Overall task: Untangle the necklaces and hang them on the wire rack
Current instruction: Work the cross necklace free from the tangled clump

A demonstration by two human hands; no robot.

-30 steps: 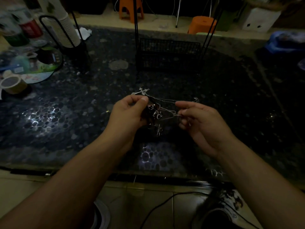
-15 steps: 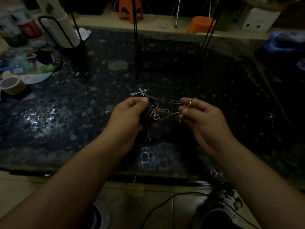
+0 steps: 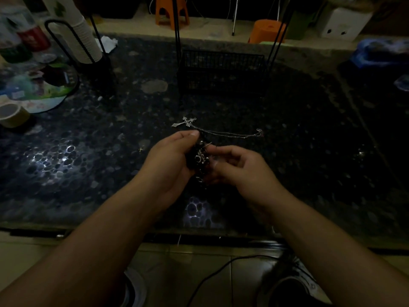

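tangled necklaces (image 3: 200, 158) are pinched between the left hand (image 3: 170, 160) and right hand (image 3: 239, 167), near the table's (image 3: 309, 151) front edge; a cross pendant (image 3: 184, 122) protrudes above.

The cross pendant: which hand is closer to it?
Left. The left hand has its thumb tip just below the cross; the right hand sits further right and lower.

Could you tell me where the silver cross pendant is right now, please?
In the head view the cross pendant sits near the centre, just above the left hand's thumb, in front of the black wire rack.
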